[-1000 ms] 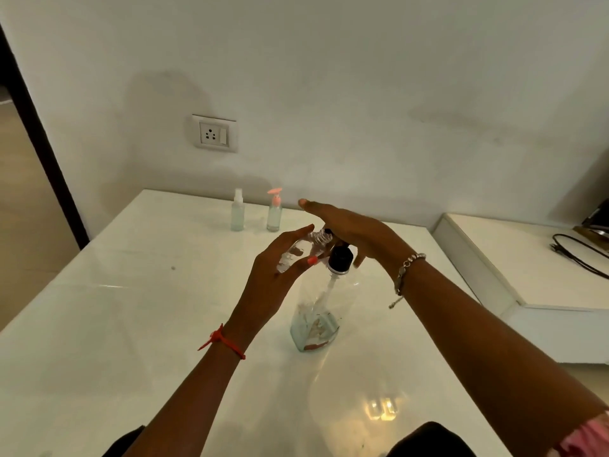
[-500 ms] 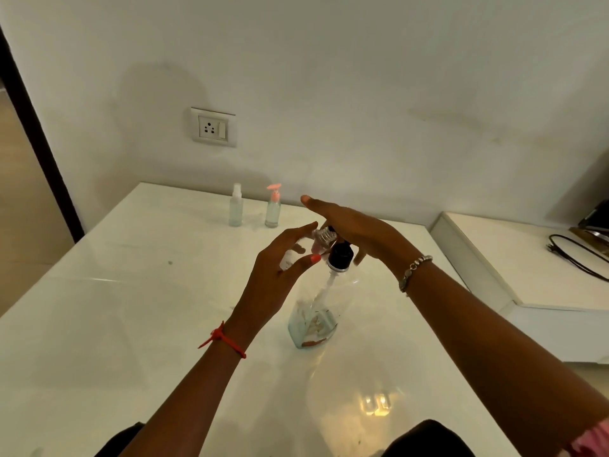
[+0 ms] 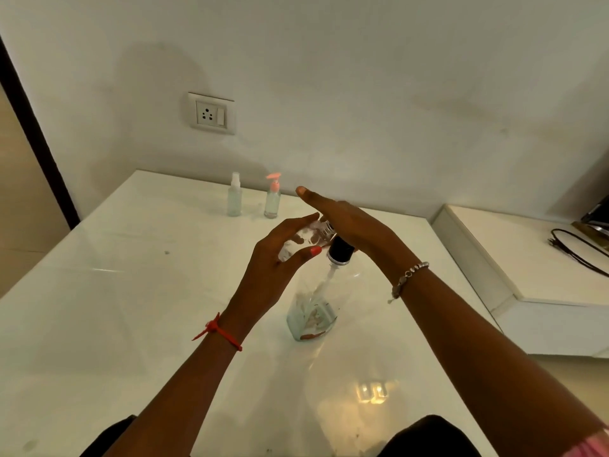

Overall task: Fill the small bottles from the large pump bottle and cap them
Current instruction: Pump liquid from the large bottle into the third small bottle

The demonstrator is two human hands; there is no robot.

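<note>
- My left hand [image 3: 273, 268] curls round the small clear bottle [image 3: 303, 237], thumb in front. The bottle lies tilted, its long axis running up and right, with the threaded mouth just left of the pump head.
- My right hand [image 3: 349, 222] lies flat on that pump head, fingers straight and pointing far-left. It is the nearer hand for pressing.
- The large pump bottle [image 3: 313, 311] stands on the table [image 3: 99, 308] directly below both hands.
- Count: one large bottle and three small ones. One is in my grip, while the white-capped bottle [image 3: 234, 199] and the pink-capped bottle [image 3: 273, 201] stand side by side at the far edge.
</note>
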